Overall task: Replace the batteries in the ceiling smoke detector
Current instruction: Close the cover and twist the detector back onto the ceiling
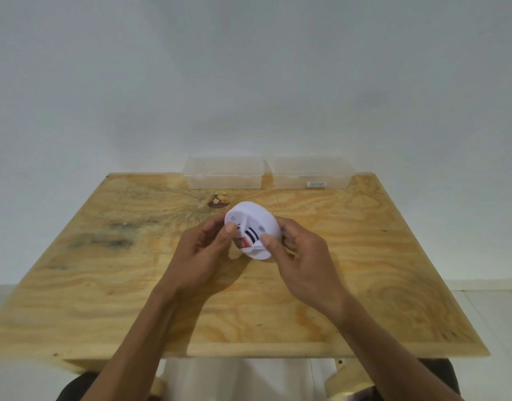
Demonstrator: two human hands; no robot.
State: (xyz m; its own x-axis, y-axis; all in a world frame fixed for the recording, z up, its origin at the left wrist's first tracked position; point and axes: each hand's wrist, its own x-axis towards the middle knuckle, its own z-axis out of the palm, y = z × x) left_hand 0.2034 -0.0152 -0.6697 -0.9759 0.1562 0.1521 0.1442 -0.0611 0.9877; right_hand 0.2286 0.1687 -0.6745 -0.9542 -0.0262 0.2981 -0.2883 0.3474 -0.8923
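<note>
A round white smoke detector (256, 219) is held tilted just above the middle of the wooden table (133, 285). My left hand (204, 251) grips its left side, thumb pressed on its face. My right hand (299, 256) holds its right side, thumb on the lower rim. Dark vent slots and a red battery (243, 243) show in an open part at the detector's lower left, between my two thumbs.
Two clear plastic boxes stand side by side at the table's far edge, the left box (224, 176) and the right box (312, 175) with a small label. A plain white wall rises behind. My dark-clad lap shows under the table's front edge.
</note>
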